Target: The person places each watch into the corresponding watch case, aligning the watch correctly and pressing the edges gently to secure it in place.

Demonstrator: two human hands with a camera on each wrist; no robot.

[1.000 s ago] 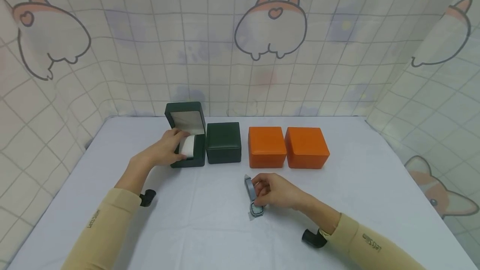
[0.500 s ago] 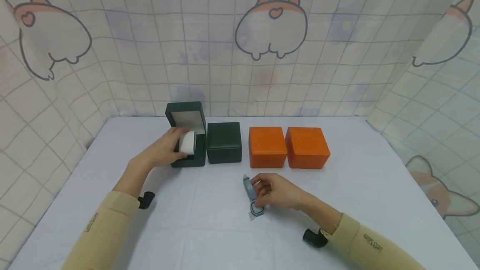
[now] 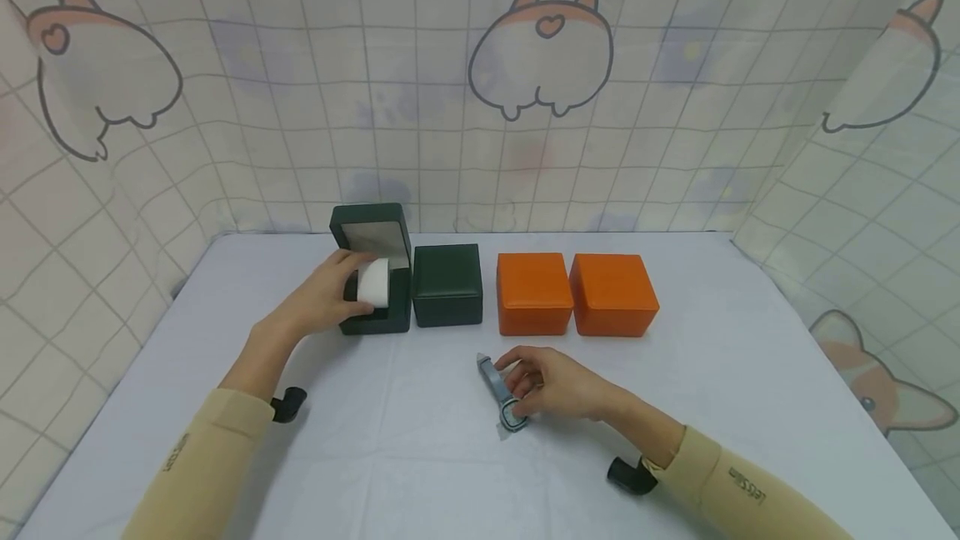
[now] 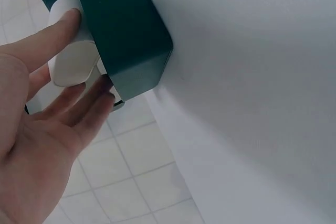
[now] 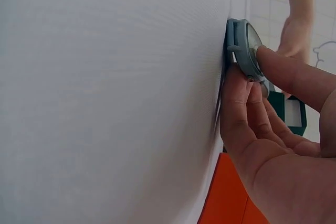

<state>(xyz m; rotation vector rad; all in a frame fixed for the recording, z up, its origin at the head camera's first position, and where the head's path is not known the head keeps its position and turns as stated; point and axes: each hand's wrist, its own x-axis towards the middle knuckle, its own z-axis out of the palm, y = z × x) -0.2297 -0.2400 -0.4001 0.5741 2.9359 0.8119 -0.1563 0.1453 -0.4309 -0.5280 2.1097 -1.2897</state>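
Observation:
At the left of the row, a dark green watch box (image 3: pixel 391 322) stands with its lid raised. My left hand (image 3: pixel 318 294) reaches into it and pinches a white watch cushion (image 3: pixel 374 283) between thumb and fingers. In the left wrist view, the thumb presses one side of the cushion (image 4: pixel 75 65), which still sits partly within the box walls. A grey-blue wristwatch (image 3: pixel 495 382) lies low over the white cloth, and my right hand (image 3: pixel 558 386) pinches it near the case. The right wrist view shows the thumb on the watch face (image 5: pixel 254 43) and fingers behind it.
A closed green box (image 3: pixel 447 286) adjoins the open one. Two closed orange boxes (image 3: pixel 534 294) continue the row to the right. A white cloth (image 3: pixel 420 457) covers the table, and a patterned curtain (image 3: pixel 420 107) hangs behind it.
The cushion has risen a little out of the open green box in my left hand. The watch's strap end has swung slightly left while my right hand keeps its place.

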